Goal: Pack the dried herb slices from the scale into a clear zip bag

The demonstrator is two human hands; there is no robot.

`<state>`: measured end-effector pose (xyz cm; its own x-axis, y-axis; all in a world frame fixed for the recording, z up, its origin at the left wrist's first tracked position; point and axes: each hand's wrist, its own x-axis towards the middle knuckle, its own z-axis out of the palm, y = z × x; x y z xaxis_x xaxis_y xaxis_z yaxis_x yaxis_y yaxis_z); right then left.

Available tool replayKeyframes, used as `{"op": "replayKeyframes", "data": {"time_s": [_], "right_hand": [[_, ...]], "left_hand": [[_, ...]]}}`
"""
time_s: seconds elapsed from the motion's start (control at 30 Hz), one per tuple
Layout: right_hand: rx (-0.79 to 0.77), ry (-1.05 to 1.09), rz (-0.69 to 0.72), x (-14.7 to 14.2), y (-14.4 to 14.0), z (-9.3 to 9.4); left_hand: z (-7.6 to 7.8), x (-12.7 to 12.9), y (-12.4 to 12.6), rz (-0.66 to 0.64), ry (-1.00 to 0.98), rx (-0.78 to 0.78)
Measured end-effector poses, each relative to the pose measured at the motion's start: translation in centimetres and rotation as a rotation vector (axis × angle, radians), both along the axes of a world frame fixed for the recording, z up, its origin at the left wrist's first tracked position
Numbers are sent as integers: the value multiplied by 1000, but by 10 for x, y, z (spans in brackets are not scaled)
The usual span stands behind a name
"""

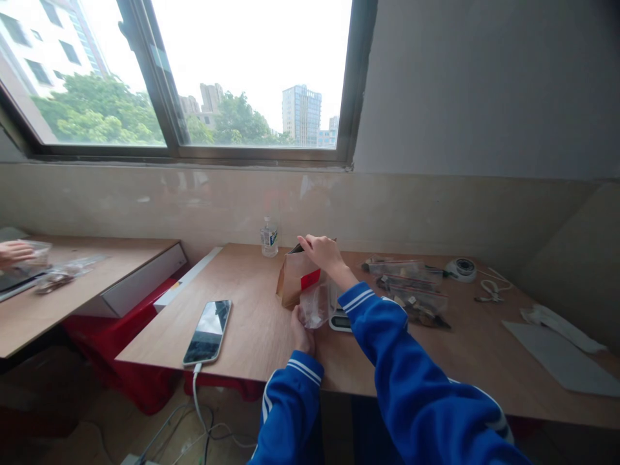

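A brown paper bag (292, 278) with a red patch stands upright near the middle of the wooden desk (252, 336). My right hand (325, 254) reaches over it and grips its top edge. My left hand (302, 332) sits nearer the front edge and pinches a small clear plastic bag (315, 303) that hangs just right of the paper bag. Behind the clear bag lies a small white scale (339, 318), partly hidden by my right sleeve. Both arms wear blue sleeves with white stripes.
A phone (208, 331) on a charging cable lies at the desk's left front. A small bottle (269, 237) stands by the wall. Several clear bags of small parts (411, 287), a white tape roll (462, 268) and paper sheets (562, 355) lie right. Another person's hand (13, 252) works at the left desk.
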<state>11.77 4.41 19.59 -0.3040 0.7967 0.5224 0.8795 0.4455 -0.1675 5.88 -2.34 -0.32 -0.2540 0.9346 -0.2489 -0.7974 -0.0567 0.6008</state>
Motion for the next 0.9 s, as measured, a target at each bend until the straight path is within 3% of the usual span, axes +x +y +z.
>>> {"op": "replayKeyframes", "data": {"time_s": [0.2, 0.4, 0.47, 0.57, 0.63, 0.7, 0.8, 0.9], "right_hand": [[-26, 99, -28, -6, -2, 1], [152, 197, -48, -9, 1, -1], [230, 301, 10, -2, -6, -2], [264, 620, 26, 17, -28, -13], [172, 801, -26, 30, -46, -30], [-51, 840, -37, 39, -61, -53], [-420, 757, 90, 45, -73, -89], [-592, 665, 223, 43, -75, -112]], "left_hand": [[6, 0, -2, 15, -55, -52], [1, 0, 0, 13, -74, -43], [2, 0, 0, 25, -83, -48], [4, 0, -3, 34, -83, -35], [6, 0, -4, 15, -69, -17], [8, 0, -5, 12, -33, 15], [7, 2, -6, 82, 65, 80], [5, 3, -5, 131, 140, 127]]}}
